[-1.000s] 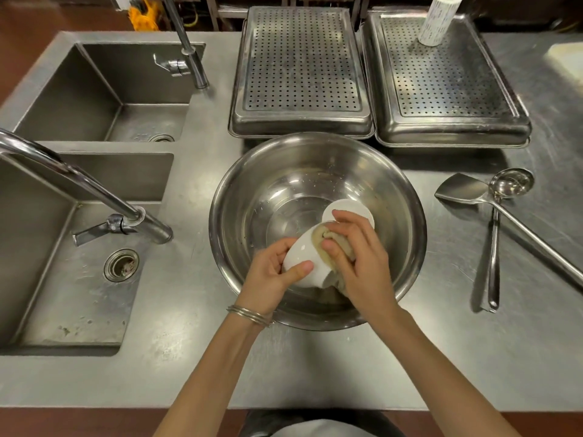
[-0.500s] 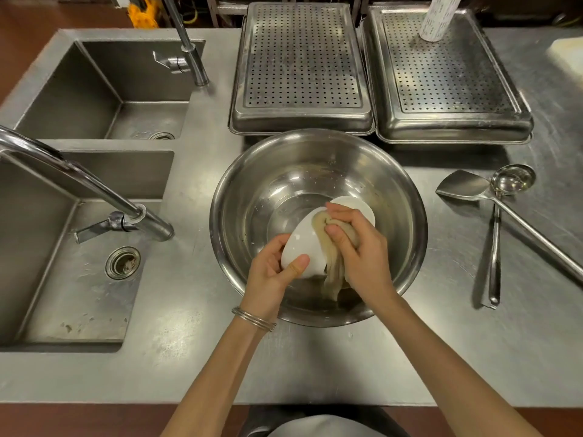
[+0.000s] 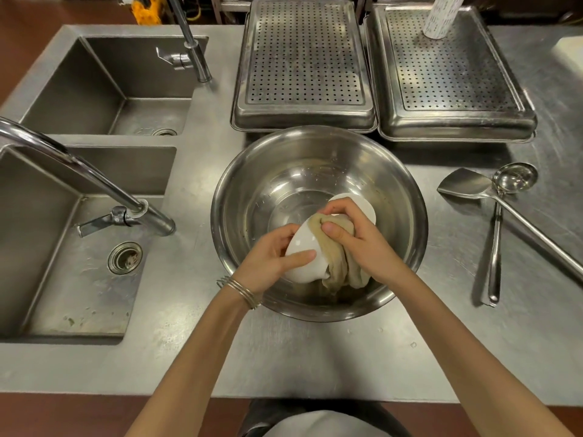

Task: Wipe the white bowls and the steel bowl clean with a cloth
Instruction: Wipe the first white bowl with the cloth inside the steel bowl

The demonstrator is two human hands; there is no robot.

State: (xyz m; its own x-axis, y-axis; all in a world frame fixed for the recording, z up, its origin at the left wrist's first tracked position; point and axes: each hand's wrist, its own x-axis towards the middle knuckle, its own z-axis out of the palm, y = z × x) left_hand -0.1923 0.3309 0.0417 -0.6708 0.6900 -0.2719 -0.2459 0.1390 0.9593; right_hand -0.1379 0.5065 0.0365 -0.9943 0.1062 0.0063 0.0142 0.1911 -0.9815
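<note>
A large steel bowl stands on the counter in front of me. Inside it, my left hand grips a white bowl, tipped on its side with the base toward me. My right hand is closed on a beige cloth and presses it against that bowl's right side; the cloth's loose end hangs down into the steel bowl. A second white bowl lies behind my right hand, mostly hidden.
Two sinks with taps lie to the left. Two perforated steel trays sit behind the bowl, a white roll on the right one. A spatula and ladle lie on the counter at right.
My right hand has shifted the cloth down the white bowl's side, more cloth now hanging loose. My left hand turned the bowl slightly in place.
</note>
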